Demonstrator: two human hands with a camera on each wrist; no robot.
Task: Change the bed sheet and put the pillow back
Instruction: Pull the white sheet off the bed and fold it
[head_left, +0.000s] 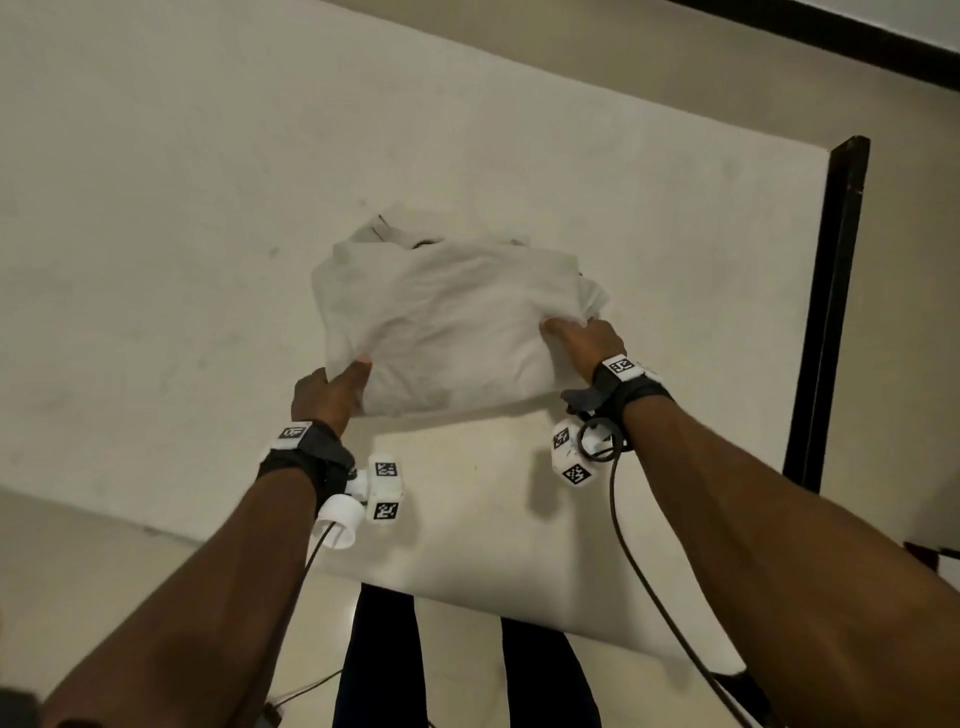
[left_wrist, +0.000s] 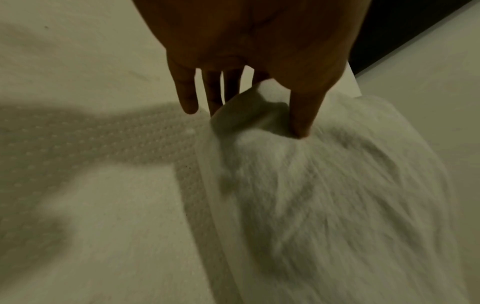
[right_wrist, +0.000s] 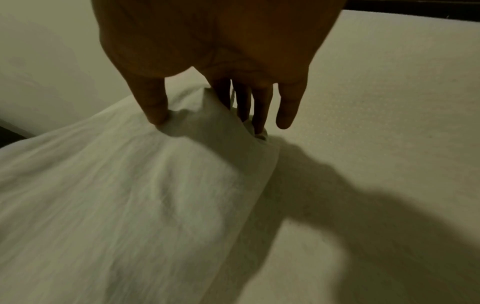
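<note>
A folded white sheet (head_left: 447, 322) lies on the bare cream mattress (head_left: 208, 208), and its near edge is raised and casts a shadow. My left hand (head_left: 332, 389) pinches the near left corner, thumb on top and fingers underneath. My right hand (head_left: 582, 338) pinches the near right corner the same way. In the left wrist view my left hand (left_wrist: 246, 115) has cloth bunched between thumb and fingers, with the sheet (left_wrist: 324, 195) hanging below. In the right wrist view my right hand (right_wrist: 207, 117) grips a fold of the sheet (right_wrist: 116, 195) over the dotted mattress (right_wrist: 389, 102). No pillow is in view.
A dark bed frame (head_left: 831, 312) runs along the mattress's right side. The mattress corner points toward my legs (head_left: 379, 665), which stand on pale floor tiles (head_left: 78, 571). A camera cable (head_left: 649, 597) hangs from my right wrist.
</note>
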